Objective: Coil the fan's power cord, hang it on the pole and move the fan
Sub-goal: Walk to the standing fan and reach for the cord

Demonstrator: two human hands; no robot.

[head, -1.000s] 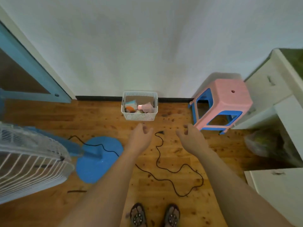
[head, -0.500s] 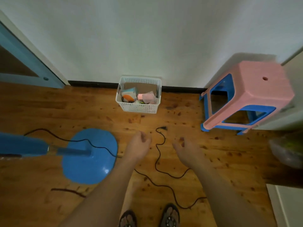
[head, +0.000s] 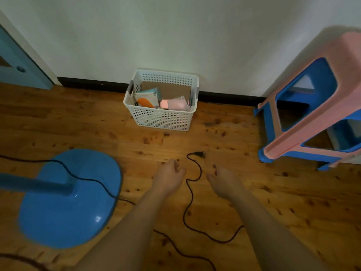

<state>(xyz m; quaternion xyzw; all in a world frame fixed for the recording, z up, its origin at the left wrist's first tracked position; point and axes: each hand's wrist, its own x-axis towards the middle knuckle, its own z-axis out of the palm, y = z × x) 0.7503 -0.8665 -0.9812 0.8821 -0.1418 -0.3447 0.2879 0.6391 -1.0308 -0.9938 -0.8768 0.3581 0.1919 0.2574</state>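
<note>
1. Two bare forearms reach forward from the bottom edge over a wooden floor (head: pixel 273 202) marked with dark knots.
2. A black power cord (head: pixel 190 194) lies loose on the floor in wavy bends. It passes under the left forearm, loops between the two arms and runs on between the hands.
3. The left hand (head: pixel 170 176) hovers just left of the cord, fingers loosely curled and holding nothing.
4. The right hand (head: pixel 222 182) hovers just right of the cord, fingers relaxed and slightly spread, also holding nothing. Neither hand touches the cord.
5. The cord ends in a black plug (head: pixel 199 153), lying on the floor just beyond the hands.
6. To the left, the fan's round blue base (head: pixel 68 212) sits on the floor. Its blue pole (head: pixel 35 185) runs out of the left edge, blurred. Another stretch of the cord crosses over the base.
7. Farther back, a white perforated basket (head: pixel 162 119) stands against the wall, holding cardboard, packets and a pink item.
8. At the far right, a pink stool (head: pixel 322 106) sits stacked on a blue stool (head: pixel 271 118).
9. A white wall with a dark skirting board closes the view, with a blue door (head: pixel 17 65) at the far left.
</note>
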